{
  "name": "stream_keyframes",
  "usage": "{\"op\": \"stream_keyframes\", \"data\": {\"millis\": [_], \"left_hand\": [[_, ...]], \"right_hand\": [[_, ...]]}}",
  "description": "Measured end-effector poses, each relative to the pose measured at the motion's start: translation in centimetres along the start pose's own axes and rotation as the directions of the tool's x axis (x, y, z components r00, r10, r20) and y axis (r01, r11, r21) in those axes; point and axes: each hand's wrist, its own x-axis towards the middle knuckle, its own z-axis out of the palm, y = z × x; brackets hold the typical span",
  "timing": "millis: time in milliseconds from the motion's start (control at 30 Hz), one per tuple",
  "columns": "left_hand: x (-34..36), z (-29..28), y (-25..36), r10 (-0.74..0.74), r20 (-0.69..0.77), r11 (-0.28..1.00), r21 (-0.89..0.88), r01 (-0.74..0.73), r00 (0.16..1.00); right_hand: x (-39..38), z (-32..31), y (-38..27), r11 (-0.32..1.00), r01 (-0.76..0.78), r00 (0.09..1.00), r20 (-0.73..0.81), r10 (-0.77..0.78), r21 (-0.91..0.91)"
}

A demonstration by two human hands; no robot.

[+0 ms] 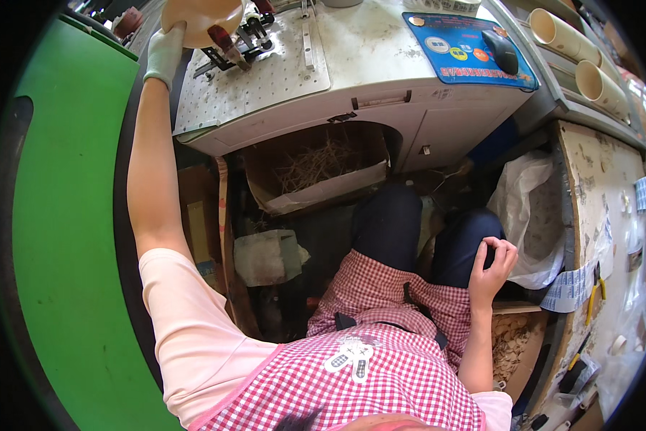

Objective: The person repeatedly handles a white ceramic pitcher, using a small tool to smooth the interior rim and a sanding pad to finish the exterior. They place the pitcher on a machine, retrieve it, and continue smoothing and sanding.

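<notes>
My left hand, in a pale knitted glove, reaches far forward and grips the edge of a cream-coloured, rounded, bowl-like piece. The top of the piece is cut off by the picture's edge. Right beside it, a black metal clamp fixture with dark red handles stands on a perforated metal plate. My bare right hand rests by my right knee, its fingers loosely curled in toward the thumb. Nothing shows between them.
A blue mouse pad with a black mouse lies on the white machine top. Cream tubes stick out at the right. Below stands a box of thin scraps; a green panel runs along my left. Yellow-handled pliers lie right.
</notes>
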Motion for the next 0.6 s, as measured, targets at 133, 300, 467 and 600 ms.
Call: {"op": "stream_keyframes", "data": {"millis": [133, 300, 467, 600], "left_hand": [[0.0, -0.4, -0.7, -0.115, 0.110, 0.988, -0.089, 0.125, 0.987], [-0.1, -0.4, -0.6, -0.141, 0.171, 0.990, 0.022, 0.140, 0.975], [-5.6, -1.1, 1.5, 0.059, 0.133, 0.997, -0.053, -0.052, 0.989], [-19.3, 0.1, 0.4, 0.022, -0.270, 0.924, -0.363, -0.123, 0.963]], "right_hand": [[0.1, 0.3, -0.1, 1.000, 0.001, 1.000, -0.009, -0.001, 0.021], [0.1, 0.4, -0.1, 1.000, 0.013, 1.000, -0.020, -0.013, 0.023], [-0.1, 0.6, 0.7, 0.999, 0.040, 0.997, -0.066, -0.040, 0.006], [-1.1, 0.1, 0.5, 1.000, 0.001, 0.996, -0.084, -0.002, -0.006]]}}
